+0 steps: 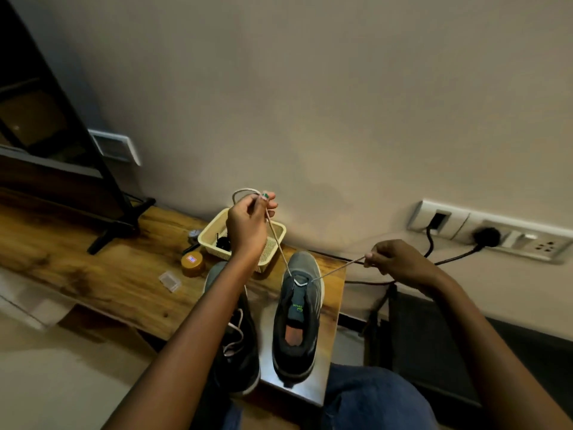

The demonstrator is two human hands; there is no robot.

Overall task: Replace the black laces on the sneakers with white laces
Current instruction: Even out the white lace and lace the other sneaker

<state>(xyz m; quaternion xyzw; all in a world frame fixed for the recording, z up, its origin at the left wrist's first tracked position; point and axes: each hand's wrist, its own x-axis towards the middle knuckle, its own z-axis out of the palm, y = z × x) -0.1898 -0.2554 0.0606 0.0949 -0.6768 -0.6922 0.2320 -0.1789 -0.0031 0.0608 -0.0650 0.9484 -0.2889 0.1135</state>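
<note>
**White lace drawn through first eyelets of right-hand sneaker**

Nearest the camera is a knee in blue denim (372, 398), directly below the landmark: the grey sneaker (297, 311) standing toe-away on the counter (93, 268).

Hands: the left hand (248, 225), up and left of that sneaker, pinches one run of the white lace (280, 246), with spare lace looped above its fingers. The right hand (393, 259), to the sneaker's right, pinches the other end. Both runs rise taut from the lowest eyelets near the toe; the eyelets above are unlaced.

Handling, as judged: the lace is light, soft and limp, and holds its line only under tension. It is best held near the tips, which are stiffer for threading. The sneaker is light enough to shift under an uneven pull.

Count: two sneakers; the second sneaker (245, 342), left of the first and partly hidden by the forearm, carries pale lacing. One cream basket (214, 228) behind them holds something dark, possibly the removed laces. One amber jar (192, 263) and one clear plastic case (170, 280) lie left.
</note>
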